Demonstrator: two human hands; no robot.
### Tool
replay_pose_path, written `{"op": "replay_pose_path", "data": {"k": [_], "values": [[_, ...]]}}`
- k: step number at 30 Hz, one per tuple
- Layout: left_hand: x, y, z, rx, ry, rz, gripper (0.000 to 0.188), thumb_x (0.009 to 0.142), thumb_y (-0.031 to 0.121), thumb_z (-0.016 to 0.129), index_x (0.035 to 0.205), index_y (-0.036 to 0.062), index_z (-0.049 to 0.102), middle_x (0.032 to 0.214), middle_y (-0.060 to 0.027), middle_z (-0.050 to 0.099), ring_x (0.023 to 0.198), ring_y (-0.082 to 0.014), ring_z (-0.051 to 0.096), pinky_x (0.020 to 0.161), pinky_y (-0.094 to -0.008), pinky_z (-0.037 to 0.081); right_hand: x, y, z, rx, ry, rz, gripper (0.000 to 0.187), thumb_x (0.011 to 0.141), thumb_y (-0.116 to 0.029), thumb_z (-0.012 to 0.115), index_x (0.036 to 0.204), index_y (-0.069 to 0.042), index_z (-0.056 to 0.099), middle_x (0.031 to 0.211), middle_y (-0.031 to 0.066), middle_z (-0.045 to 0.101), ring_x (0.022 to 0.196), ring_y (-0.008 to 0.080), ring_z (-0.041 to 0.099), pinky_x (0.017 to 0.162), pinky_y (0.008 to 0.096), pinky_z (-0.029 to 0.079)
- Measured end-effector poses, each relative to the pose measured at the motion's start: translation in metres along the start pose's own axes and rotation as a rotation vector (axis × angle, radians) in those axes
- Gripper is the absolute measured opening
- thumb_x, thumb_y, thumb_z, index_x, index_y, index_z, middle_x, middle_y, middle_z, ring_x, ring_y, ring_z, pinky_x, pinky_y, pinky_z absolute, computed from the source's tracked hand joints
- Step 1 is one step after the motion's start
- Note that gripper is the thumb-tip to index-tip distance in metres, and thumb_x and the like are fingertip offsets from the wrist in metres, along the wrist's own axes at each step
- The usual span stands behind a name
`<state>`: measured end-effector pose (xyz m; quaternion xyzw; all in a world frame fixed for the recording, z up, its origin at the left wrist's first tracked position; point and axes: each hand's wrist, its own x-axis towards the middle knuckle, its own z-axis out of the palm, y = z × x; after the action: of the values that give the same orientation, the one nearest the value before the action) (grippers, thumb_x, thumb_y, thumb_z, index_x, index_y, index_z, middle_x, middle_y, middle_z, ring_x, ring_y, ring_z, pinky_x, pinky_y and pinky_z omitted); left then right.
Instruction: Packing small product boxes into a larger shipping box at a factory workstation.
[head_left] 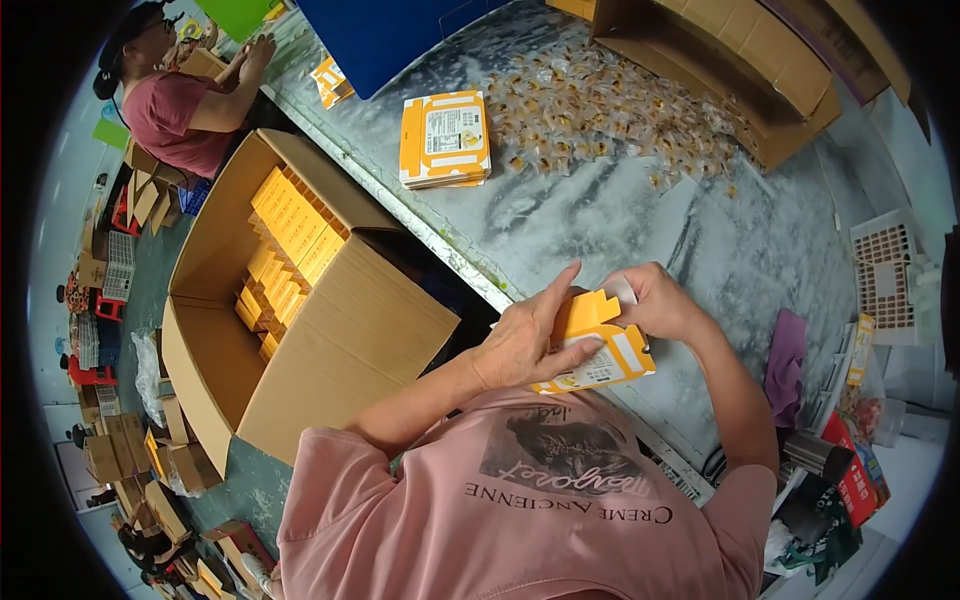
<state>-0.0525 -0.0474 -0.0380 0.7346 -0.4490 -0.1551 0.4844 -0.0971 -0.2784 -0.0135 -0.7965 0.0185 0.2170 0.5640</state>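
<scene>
Close to my body, a small yellow-and-white carton (610,365) is held tilted, with its end flaps standing up. My left hand (520,340) grips it from the left, thumb across the printed face and fingers behind. At the open end, my right hand (660,300) has its fingers curled in a pinch around a pale piece that looks like a flap of the carton. The tips of those fingers are partly hidden. Farther off on the table lies a stack of flattened cartons (455,140) of the same colours.
Many small clear-wrapped packets (600,115) spread over the grey table (560,230), beside a tipped cardboard box (800,90). At left, a large open cardboard box (330,370) holds rows of yellow cartons (295,225). A purple cloth (787,365) lies right. Another person (180,110) works far left.
</scene>
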Motion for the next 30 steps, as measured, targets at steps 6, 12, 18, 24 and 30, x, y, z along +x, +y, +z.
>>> {"op": "replay_pose_path", "data": {"k": [6,12,18,24,30], "values": [[-0.006,-0.002,0.005,0.391,-0.013,-0.053,0.096,0.081,0.052,0.072,0.139,-0.0143,0.033,0.106,-0.0301,0.058,0.096,-0.0394,0.061,0.087,-0.0442,0.051,0.009,0.011,0.009,0.138,0.062,-0.058,0.015,0.082,0.0,0.066,0.096,0.002,0.07,0.085,0.0016,0.072,0.077,0.0052,0.063,0.069,0.0258,0.052],[-0.016,-0.003,0.013,0.318,0.002,-0.082,0.069,0.089,0.041,0.068,0.132,-0.0067,0.043,0.099,-0.0251,0.064,0.085,-0.0397,0.067,0.072,-0.0432,0.056,0.007,0.017,0.009,0.189,0.004,-0.01,0.016,0.084,0.002,0.066,0.1,0.002,0.069,0.089,0.0011,0.072,0.079,0.0056,0.064,0.069,0.0243,0.052],[-0.017,-0.008,0.002,0.268,0.051,-0.12,0.047,0.095,0.029,0.061,0.128,-0.0026,0.05,0.084,-0.0241,0.065,0.076,-0.0411,0.067,0.065,-0.0449,0.055,-0.001,0.029,0.005,0.227,-0.014,0.12,0.021,0.095,-0.015,0.061,0.107,0.001,0.068,0.09,0.0029,0.07,0.083,0.0086,0.065,0.073,0.0252,0.053],[-0.004,-0.023,0.012,0.108,0.27,-0.324,0.051,0.102,0.024,0.048,0.143,0.0005,0.029,0.088,-0.0259,0.066,0.068,-0.0416,0.066,0.06,-0.046,0.053,-0.013,0.055,0.09,0.203,0.722,-0.523,0.066,0.102,-0.023,0.044,0.153,0.002,0.011,0.139,0.021,0.045,0.126,0.0252,0.048,0.106,0.0371,0.039],[-0.005,-0.016,0.029,-0.074,0.279,-0.272,0.064,0.104,0.026,0.041,0.151,0.0021,0.005,0.095,-0.0247,0.066,0.08,-0.037,0.068,0.071,-0.0392,0.053,-0.01,0.048,0.094,0.229,0.785,-0.373,0.062,0.103,-0.018,0.041,0.153,0.005,0.013,0.145,0.0214,0.041,0.129,0.0265,0.047,0.106,0.0325,0.037]]}}
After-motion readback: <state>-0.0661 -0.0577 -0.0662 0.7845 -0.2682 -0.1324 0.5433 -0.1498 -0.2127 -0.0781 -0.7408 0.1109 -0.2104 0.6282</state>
